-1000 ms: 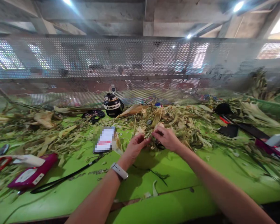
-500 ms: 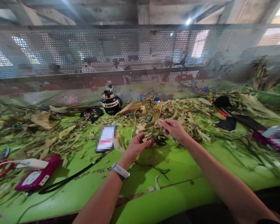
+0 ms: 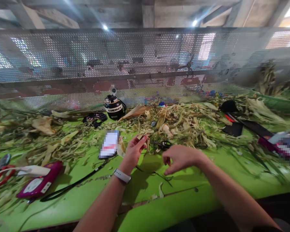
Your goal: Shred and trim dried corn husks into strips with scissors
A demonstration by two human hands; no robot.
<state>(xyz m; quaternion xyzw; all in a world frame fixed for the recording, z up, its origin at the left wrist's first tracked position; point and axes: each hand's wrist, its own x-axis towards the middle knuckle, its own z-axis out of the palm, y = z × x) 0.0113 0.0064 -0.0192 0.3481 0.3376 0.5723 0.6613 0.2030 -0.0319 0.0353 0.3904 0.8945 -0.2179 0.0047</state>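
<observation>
A: Left hand?
B: Raised over the green table, thumb and fingers pinched on a pale corn husk strip. White watch on that wrist.
A: Where's the strip?
B: Up at the fingertips, at the near edge of the husk pile, just left of the black scissors.
A: Right hand?
B: Empty. Fingers loosely spread and curled down, hovering just above the table. It's near the scissors, not touching them.
A: Scissors?
B: Flat on the table at the foot of the pile, between the two hands and a bit beyond them.
A: Rest, quick.
B: Phone lies flat just left of the left hand, with a black lanyard trailing toward the near left. Black jug marked ENERGY stands upright behind, by the perforated metal screen. Magenta gadget and red-handled scissors sit far left among loose husks.
</observation>
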